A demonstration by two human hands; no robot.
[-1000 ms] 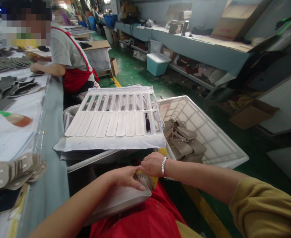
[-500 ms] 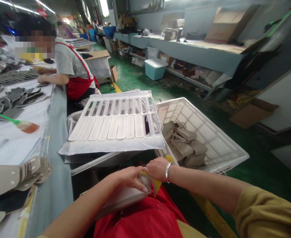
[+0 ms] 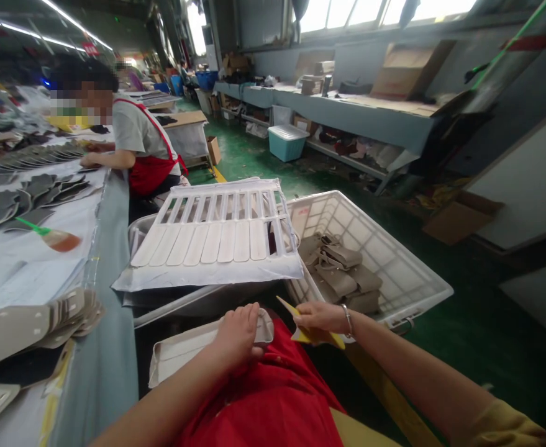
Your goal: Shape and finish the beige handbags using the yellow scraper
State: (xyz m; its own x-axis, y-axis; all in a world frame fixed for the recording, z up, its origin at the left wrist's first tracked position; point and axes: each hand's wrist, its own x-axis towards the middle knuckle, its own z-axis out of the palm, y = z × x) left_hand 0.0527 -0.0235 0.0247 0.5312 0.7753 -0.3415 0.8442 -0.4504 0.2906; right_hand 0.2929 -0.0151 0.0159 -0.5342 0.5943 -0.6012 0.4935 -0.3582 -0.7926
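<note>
My left hand [image 3: 239, 332] is wrapped over the right part of a pale, long flat piece [image 3: 184, 349] that lies across my lap by the red apron [image 3: 263, 403]. Its thumb lies under the fingers, near the piece's rounded end. To the right, my right hand [image 3: 319, 316] is closed on a yellow piece [image 3: 317, 337] with pointed corners, held in the air just in front of the white crate. A silver bracelet circles the right wrist. Ahead of both hands lies a white slotted frame [image 3: 207, 273] with a row of pale rounded strips [image 3: 210, 243] on it.
A white crate [image 3: 407, 273] with folded beige pieces [image 3: 338, 279] stands at right. The left worktable [image 3: 114, 248] carries stacked beige pieces [image 3: 21, 326] and a glue bottle [image 3: 61, 241]. A person in a red apron [image 3: 149, 174] works beyond it. A teal bin [image 3: 286, 146] sits on the floor.
My hands have moved apart. The right hand has drawn the yellow piece away to the right of the pale piece, which now shows more. The view has tilted up slightly.
</note>
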